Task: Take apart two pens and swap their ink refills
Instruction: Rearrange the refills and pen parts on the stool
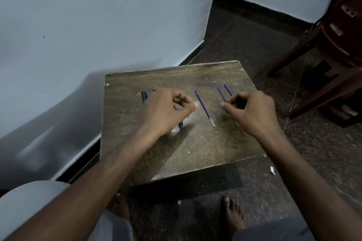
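A blue ink refill (203, 107) with a pale tip lies loose on the small wooden table (195, 143), between my hands. My right hand (252, 111) is at the right of the table, thumb and curled fingers closed on the near end of a second thin blue refill (220, 92). Another thin blue piece (228, 89) lies just beyond it and runs behind my fingers. My left hand (166, 109) hovers with curled fingers over pen parts. A dark blue pen part (144, 96) shows past the knuckles, and a blue and clear barrel end (179, 127) shows under the wrist.
The table stands against a pale wall (98, 25) on the left. A dark wooden chair (333, 45) stands on the speckled floor at the right. My bare feet (231, 215) rest on the floor in front of the table.
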`<state>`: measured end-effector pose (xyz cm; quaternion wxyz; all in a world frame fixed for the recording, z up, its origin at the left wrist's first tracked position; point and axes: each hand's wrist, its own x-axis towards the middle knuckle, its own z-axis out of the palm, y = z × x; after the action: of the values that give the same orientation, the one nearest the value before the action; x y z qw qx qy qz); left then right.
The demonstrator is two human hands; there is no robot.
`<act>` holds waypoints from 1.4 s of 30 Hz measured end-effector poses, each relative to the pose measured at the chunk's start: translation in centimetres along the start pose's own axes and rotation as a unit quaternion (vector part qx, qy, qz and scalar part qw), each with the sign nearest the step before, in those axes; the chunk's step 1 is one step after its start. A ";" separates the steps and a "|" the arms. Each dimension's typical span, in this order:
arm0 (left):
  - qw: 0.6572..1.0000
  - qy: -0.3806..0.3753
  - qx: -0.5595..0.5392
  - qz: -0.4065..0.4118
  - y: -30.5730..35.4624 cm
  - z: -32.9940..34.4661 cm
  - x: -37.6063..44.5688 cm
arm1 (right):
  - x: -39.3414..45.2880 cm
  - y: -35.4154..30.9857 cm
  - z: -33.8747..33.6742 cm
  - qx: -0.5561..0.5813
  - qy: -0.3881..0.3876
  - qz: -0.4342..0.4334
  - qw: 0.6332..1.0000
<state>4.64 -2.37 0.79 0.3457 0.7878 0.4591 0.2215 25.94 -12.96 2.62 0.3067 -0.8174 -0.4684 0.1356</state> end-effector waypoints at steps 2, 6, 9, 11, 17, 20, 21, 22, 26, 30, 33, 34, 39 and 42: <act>0.991 -0.002 0.130 0.038 -0.4 -0.2 -0.2 | 1.0 0.9 -0.7 -0.045 0.015 0.013 0.999; 0.984 -0.019 0.163 0.062 -0.6 0.1 -0.5 | 1.9 1.9 -0.5 -0.060 0.016 0.035 0.997; 0.986 -0.033 0.155 0.054 -0.5 0.0 -0.5 | 2.1 2.0 -0.3 -0.061 0.015 0.045 0.997; 0.986 -0.038 0.156 0.051 -0.6 -0.2 -0.4 | 2.1 2.1 -0.4 -0.068 0.026 0.035 0.997; 0.987 -0.047 0.150 0.036 -1.2 -1.6 -0.3 | 1.0 0.5 1.0 -0.076 0.007 -0.046 0.996; 0.985 -0.028 0.165 0.033 -1.6 -2.0 -0.3 | 0.3 -0.4 2.7 -0.069 -0.042 -0.052 0.995; 0.987 -0.020 0.159 0.031 -1.7 -2.2 -0.2 | 0.2 -0.6 3.0 -0.067 -0.050 -0.048 0.995; 0.989 -0.013 0.147 0.025 -1.8 -2.6 -0.2 | 0.2 -0.7 3.4 -0.070 -0.056 -0.042 0.995; 0.992 0.008 0.127 0.009 -2.4 -4.5 0.4 | 0.0 -1.0 4.2 -0.076 -0.057 -0.031 0.995; 0.992 0.003 0.129 0.010 -2.6 -4.7 0.3 | -0.5 -1.7 5.1 -0.100 -0.062 -0.039 0.992; 0.992 0.026 0.123 0.025 -2.1 -4.3 0.2 | -0.8 -2.0 5.5 -0.134 -0.061 -0.043 0.988; 0.993 0.031 0.110 0.029 -1.8 -4.2 0.2 | -0.8 -1.9 5.5 -0.144 -0.063 -0.047 0.986; 0.998 -0.023 -0.054 -0.024 -0.7 -2.4 -0.4 | -1.0 -2.6 5.0 -0.031 -0.060 -0.054 0.996; 0.991 -0.033 -0.113 -0.060 0.0 -1.3 -0.5 | -1.7 -3.5 4.7 0.033 -0.057 -0.083 0.994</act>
<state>3.48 -2.34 1.63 0.4601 0.7215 0.4661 0.2247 20.25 -11.30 1.04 0.3164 -0.7560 -0.5469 0.1711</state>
